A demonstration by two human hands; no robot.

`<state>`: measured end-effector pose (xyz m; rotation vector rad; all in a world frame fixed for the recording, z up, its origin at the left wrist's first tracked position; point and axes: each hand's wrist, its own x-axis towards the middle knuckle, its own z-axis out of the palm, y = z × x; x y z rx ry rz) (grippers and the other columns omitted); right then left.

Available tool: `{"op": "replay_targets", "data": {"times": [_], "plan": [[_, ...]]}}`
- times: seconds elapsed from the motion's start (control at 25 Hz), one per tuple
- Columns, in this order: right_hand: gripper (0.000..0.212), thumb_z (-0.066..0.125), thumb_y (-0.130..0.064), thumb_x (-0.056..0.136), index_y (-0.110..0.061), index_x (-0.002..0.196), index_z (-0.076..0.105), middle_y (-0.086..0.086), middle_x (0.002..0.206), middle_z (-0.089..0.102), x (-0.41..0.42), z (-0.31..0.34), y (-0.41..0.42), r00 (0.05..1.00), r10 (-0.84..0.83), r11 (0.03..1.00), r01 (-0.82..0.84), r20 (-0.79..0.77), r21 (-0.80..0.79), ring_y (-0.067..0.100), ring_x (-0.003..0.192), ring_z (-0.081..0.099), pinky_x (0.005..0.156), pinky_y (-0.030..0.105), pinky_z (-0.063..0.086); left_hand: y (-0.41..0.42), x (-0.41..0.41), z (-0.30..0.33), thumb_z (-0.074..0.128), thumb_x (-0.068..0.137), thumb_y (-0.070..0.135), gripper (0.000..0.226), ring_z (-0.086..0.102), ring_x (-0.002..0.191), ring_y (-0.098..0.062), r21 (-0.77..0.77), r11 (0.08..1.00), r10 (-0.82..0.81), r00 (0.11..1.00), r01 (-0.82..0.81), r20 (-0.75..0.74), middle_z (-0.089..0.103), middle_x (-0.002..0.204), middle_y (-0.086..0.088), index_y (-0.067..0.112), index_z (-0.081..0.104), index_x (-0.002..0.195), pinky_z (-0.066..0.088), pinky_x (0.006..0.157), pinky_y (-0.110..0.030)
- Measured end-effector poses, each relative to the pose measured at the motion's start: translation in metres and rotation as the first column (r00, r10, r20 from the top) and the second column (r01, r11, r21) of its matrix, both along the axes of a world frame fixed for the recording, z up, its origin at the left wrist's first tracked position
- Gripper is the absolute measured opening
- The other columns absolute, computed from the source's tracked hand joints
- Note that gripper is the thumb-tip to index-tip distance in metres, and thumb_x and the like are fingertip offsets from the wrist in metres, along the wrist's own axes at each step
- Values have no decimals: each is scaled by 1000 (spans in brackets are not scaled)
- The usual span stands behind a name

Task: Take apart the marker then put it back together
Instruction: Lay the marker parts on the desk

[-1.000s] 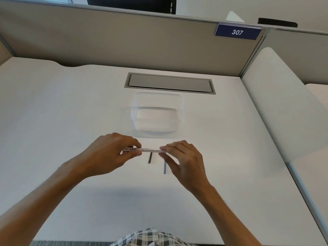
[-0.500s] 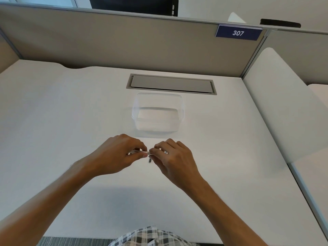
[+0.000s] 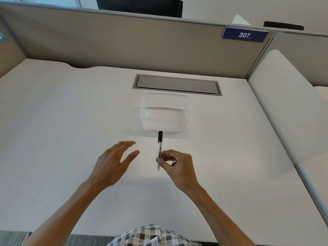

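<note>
My right hand (image 3: 179, 166) pinches the marker (image 3: 159, 151), its black cap pointing at the tub (image 3: 166, 113). My left hand (image 3: 113, 161) hovers beside it, fingers spread, holding nothing.

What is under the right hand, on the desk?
Beside the fingers of the right hand, which pinches the marker, a short bluish sliver shows on the desk. The hand covers the rest, so I cannot tell what it is.

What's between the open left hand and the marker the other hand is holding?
Nothing: in the head view, only bare white desk separates the left hand from the marker pinched in the right hand.
</note>
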<state>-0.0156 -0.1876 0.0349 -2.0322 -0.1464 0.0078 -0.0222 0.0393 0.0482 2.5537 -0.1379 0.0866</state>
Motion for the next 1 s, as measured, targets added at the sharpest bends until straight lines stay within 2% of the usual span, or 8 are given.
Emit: {"op": "replay_targets", "data": {"times": [0.08, 0.2, 0.36, 0.48, 0.6, 0.72, 0.84, 1.0], "plan": [[7, 77, -16, 84, -10, 88, 75, -7, 85, 77, -2, -5, 9, 997, -41, 996, 47, -72, 81, -2, 81, 72, 62, 9, 45, 15, -3, -30, 23, 90, 69, 72, 45, 132, -23, 240, 970, -44, 999, 49, -26, 48, 145, -2, 23, 46, 139, 38, 105, -41], [4, 77, -14, 84, -13, 86, 73, -10, 86, 75, -4, -13, 19, 992, -52, 992, 65, -114, 109, -3, 83, 72, 67, 13, 52, 36, -9, -68, 17, 90, 70, 77, 26, 144, -27, 345, 937, -25, 995, 57, -98, 30, 157, -7, 22, 32, 148, 24, 113, -50], [3, 74, -23, 86, -21, 86, 73, -14, 84, 75, -4, -18, 29, 999, -22, 1000, 22, -38, 13, -2, 85, 71, 67, 25, 57, 45, -19, -93, 13, 91, 70, 74, 12, 148, -21, 317, 948, 27, 996, 2, -87, 15, 161, 0, 29, 17, 152, 11, 117, -49], [11, 70, -33, 88, -24, 91, 73, -15, 89, 76, -7, -25, 35, 992, 6, 978, 22, 130, -209, 3, 85, 67, 65, 22, 52, 44, -19, -97, 16, 91, 68, 71, 10, 148, -19, 299, 954, 39, 997, -20, -59, 13, 161, 3, 32, 16, 152, 8, 118, -47], [13, 70, -34, 88, -23, 93, 74, -13, 89, 77, -12, -37, 37, 962, 52, 946, 38, 267, -323, 6, 77, 66, 59, 20, 49, 44, -19, -98, 18, 91, 67, 70, 10, 148, -18, 294, 955, 47, 998, -34, -36, 14, 161, 3, 32, 17, 152, 8, 118, -45], [12, 72, -33, 86, -22, 91, 74, -12, 86, 78, -11, -42, 37, 946, 62, 934, 57, 318, -352, 6, 72, 70, 56, 19, 48, 44, -19, -99, 20, 91, 66, 70, 10, 148, -17, 291, 956, 50, 998, -41, -25, 14, 161, 4, 32, 18, 152, 7, 118, -44], [11, 73, -34, 84, -24, 88, 73, -13, 85, 77, -7, -35, 34, 945, 38, 943, 73, 325, -324, 6, 70, 67, 56, 17, 45, 44, -18, -100, 21, 91, 66, 69, 10, 148, -18, 293, 955, 50, 999, -42, -20, 15, 161, 3, 32, 18, 152, 8, 118, -45], [19, 66, -40, 87, -24, 85, 74, -14, 84, 76, -1, -14, 29, 902, -47, 965, 152, 430, -212, 6, 66, 64, 56, 26, 51, 44, -19, -103, 21, 91, 66, 69, 10, 148, -17, 293, 955, 52, 998, -44, -18, 15, 161, 4, 32, 18, 152, 8, 118, -45]]}}
